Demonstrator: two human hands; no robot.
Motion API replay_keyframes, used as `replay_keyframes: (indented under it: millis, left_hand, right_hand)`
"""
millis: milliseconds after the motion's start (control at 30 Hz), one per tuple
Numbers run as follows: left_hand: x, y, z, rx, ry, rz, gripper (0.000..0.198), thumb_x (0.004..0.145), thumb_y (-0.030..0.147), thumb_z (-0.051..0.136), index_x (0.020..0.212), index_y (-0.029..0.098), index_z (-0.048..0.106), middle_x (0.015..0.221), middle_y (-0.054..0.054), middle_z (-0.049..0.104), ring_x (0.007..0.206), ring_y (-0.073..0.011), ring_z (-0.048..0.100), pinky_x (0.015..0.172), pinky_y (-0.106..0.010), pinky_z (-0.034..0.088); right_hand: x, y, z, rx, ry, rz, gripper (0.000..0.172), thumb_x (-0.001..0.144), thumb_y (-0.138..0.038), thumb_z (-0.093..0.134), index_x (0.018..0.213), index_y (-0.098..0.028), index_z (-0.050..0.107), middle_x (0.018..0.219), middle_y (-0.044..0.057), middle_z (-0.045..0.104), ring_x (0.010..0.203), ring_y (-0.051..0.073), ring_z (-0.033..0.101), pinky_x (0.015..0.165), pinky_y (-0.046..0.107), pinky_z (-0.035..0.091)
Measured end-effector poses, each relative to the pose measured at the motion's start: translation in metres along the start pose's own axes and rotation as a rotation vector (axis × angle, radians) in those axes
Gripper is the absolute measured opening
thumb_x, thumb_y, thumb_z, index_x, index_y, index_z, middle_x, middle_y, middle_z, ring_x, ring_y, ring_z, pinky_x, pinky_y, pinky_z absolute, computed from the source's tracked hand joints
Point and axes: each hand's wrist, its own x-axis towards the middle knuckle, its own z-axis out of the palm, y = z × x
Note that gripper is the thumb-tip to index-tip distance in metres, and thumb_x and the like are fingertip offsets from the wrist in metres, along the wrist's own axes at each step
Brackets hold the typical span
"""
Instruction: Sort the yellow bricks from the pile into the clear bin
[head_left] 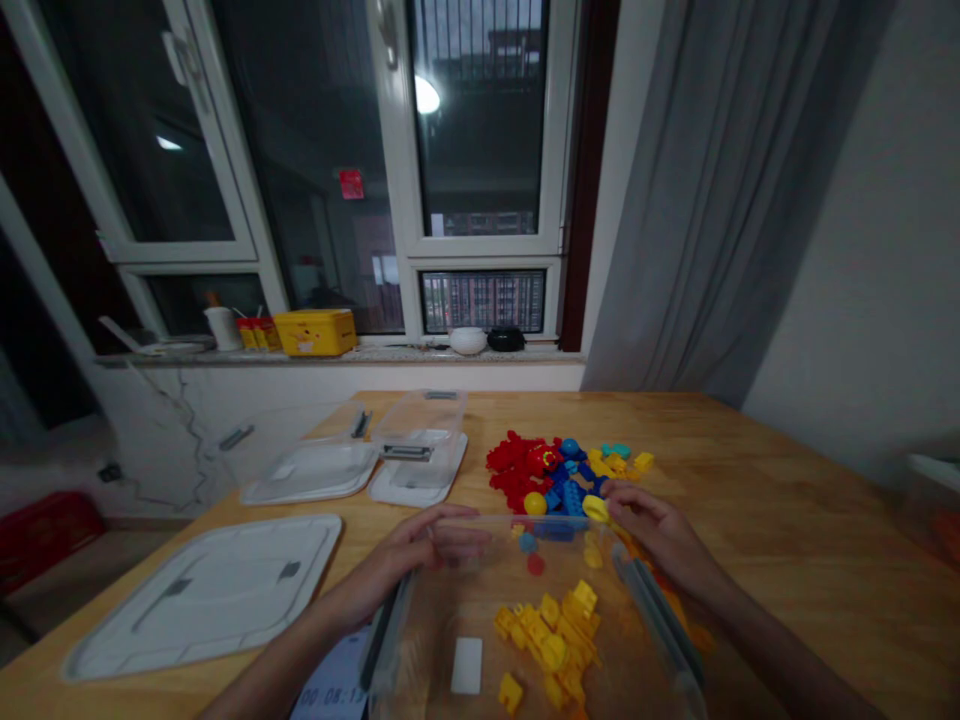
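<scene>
One wooden surface (757,480) spreads wide across my view. Next down in size, a big clear tub (420,620) stands at the near edge, right in front of me. Off to its left lies a large white lid (217,585), flat; farther back, two smaller clear tubs (420,412) share a spot with two smaller white lids (322,468). Beyond my tub there's a loose pile of red, blue, yellow and teal pieces (574,495).

Now the hands: my left hand (420,548) is at the tub's far left corner, fingers bent over the rim, and I can't tell whether it grips. My right hand (651,518) is near the far right corner, thumb and fingers pinching. Inside the tub, yellow blocks (553,640) sit in a heap on the bottom. Smallest of all, one rounded yellow piece (595,509) is pinched at my right fingertips, just beside the pile.
</scene>
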Motion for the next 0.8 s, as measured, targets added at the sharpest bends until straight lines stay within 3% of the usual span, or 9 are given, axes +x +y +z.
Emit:
replay_keyframes:
  millis: [167,400,633,800]
  left_hand:
    - [-0.001,0.002,0.000,0.020,-0.015,-0.019,0.050,0.080,0.014,0.058,0.129,0.024,0.061,0.134,-0.009,0.071,0.128,-0.0335,0.063,0.116,-0.054,0.034]
    - [-0.001,0.000,-0.002,0.052,0.000,-0.005,0.052,0.081,0.013,0.055,0.132,0.023,0.060,0.134,-0.010,0.071,0.129,-0.0336,0.061,0.116,-0.054,0.034]
    - [-0.001,-0.001,-0.004,0.062,0.010,-0.011,0.053,0.080,0.012,0.055,0.132,0.023,0.061,0.134,-0.008,0.072,0.132,-0.0321,0.059,0.120,-0.052,0.030]
    - [-0.001,-0.003,-0.005,0.110,0.055,0.006,0.052,0.079,0.015,0.058,0.131,0.022,0.062,0.133,-0.008,0.072,0.130,-0.0342,0.060,0.117,-0.052,0.034]
  right_hand:
    - [-0.011,-0.007,0.002,0.099,-0.122,0.056,0.041,0.070,-0.061,0.079,0.076,-0.022,0.073,0.126,0.011,0.064,0.128,0.032,0.053,0.111,0.047,0.038]
    - [-0.016,-0.011,0.006,0.100,-0.356,0.045,0.039,0.072,-0.058,0.080,0.072,-0.021,0.071,0.127,0.011,0.063,0.131,0.032,0.050,0.110,0.047,0.037]
    - [-0.018,-0.011,0.010,0.179,-0.363,0.104,0.040,0.067,-0.060,0.083,0.075,-0.022,0.072,0.134,0.010,0.062,0.128,0.031,0.056,0.110,0.047,0.038]
    - [-0.018,-0.012,0.011,0.156,-0.357,0.115,0.043,0.067,-0.062,0.082,0.075,-0.022,0.071,0.133,0.011,0.063,0.127,0.031,0.057,0.111,0.049,0.037]
